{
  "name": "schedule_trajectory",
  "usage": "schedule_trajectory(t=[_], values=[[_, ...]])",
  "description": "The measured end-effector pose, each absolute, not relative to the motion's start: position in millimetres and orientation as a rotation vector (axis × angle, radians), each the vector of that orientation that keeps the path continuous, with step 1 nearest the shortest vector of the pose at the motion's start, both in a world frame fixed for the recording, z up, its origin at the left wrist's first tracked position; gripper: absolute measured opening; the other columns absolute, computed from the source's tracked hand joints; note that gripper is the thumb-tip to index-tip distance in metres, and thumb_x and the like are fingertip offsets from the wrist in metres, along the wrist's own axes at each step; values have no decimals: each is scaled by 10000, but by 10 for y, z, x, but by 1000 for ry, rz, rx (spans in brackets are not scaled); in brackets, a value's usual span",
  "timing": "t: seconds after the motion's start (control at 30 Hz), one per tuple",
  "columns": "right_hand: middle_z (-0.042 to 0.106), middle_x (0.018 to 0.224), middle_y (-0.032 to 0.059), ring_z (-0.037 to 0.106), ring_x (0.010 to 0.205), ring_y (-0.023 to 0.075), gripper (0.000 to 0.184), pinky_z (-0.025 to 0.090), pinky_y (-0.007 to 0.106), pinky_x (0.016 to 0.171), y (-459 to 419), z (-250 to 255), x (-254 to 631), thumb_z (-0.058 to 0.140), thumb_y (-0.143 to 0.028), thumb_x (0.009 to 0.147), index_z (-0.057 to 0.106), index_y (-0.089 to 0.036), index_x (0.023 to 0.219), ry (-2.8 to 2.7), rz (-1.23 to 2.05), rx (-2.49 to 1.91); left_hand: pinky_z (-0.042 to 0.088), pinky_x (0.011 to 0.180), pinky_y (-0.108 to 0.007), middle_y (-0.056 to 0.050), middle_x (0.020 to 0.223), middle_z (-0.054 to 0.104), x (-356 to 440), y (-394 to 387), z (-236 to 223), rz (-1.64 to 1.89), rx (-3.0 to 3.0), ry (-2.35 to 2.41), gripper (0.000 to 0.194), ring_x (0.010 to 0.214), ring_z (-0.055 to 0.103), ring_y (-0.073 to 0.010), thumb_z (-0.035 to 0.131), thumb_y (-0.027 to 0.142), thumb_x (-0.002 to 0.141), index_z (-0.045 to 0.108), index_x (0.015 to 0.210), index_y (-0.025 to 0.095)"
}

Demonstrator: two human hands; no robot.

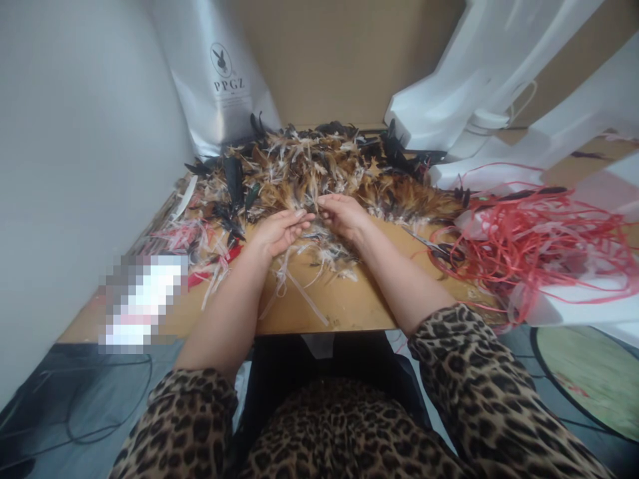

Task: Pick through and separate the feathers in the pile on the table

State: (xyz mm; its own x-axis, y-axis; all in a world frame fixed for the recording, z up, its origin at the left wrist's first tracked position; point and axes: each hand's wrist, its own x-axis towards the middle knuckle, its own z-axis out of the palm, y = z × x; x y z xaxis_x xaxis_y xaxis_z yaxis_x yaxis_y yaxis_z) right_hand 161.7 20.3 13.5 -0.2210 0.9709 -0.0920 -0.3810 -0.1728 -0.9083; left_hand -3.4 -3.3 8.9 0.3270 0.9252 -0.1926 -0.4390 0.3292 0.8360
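Note:
A big heap of brown, black and white feathers [309, 166] covers the back of a wooden table [344, 306]. My left hand [279, 229] and my right hand [344, 213] meet fingertip to fingertip at the heap's near edge. Both have their fingers curled and pressed together, pinching at feathers; what exactly sits between the fingertips is too small to make out. A small clump of pale feathers [329, 256] lies on the table just under my right wrist.
A tangle of red string [529, 246] lies at the right on white plastic, with scissors [439, 249] beside it. A silver bag [219, 73] leans at the back left, white bags [479, 86] at the back right. White strips [304, 299] lie near the front edge.

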Motion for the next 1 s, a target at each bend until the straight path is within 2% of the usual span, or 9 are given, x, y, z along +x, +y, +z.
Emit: schedule_trajectory(t=[0.17,0.33,0.57,0.77,0.93,1.0], values=[[571,555,-31,483,484,48,268,333,164,443,146,108,1508,738,-242,542,583,-126,727,-937,1630,-793,455,479,-88,-97,853,680,-15,-76,129,943,699,691,105,609,615,-55,528,63,774,621,818,86],[615,578,-9,543,554,76,258,380,173,496,84,110,1468,727,-259,569,591,-140,754,-956,1693,-753,437,470,-69,-46,742,659,-8,-83,152,968,641,658,112,549,577,-22,528,52,771,627,803,93],[620,646,-13,501,538,51,257,346,157,456,122,115,1494,725,-277,585,623,-146,781,-947,1653,-829,442,489,-77,-38,725,635,-39,-62,156,1084,688,685,66,558,569,-20,557,50,748,616,755,78],[627,718,2,479,556,43,267,378,161,484,85,161,1534,706,-256,629,629,-140,857,-1009,1832,-684,426,490,-51,-18,682,586,-53,-105,214,1055,587,576,142,531,533,3,473,45,800,591,736,91],[628,726,0,451,542,40,268,381,169,490,21,194,1531,704,-241,637,611,-141,867,-1046,1951,-568,410,471,-38,-17,679,565,-41,-152,250,985,558,490,171,515,519,9,443,37,811,601,854,84],[622,710,-5,440,531,38,262,375,170,488,9,201,1521,712,-244,625,607,-141,843,-1063,1940,-564,408,472,-37,-16,676,568,-38,-159,253,982,561,508,155,512,518,10,459,34,800,601,837,85]])
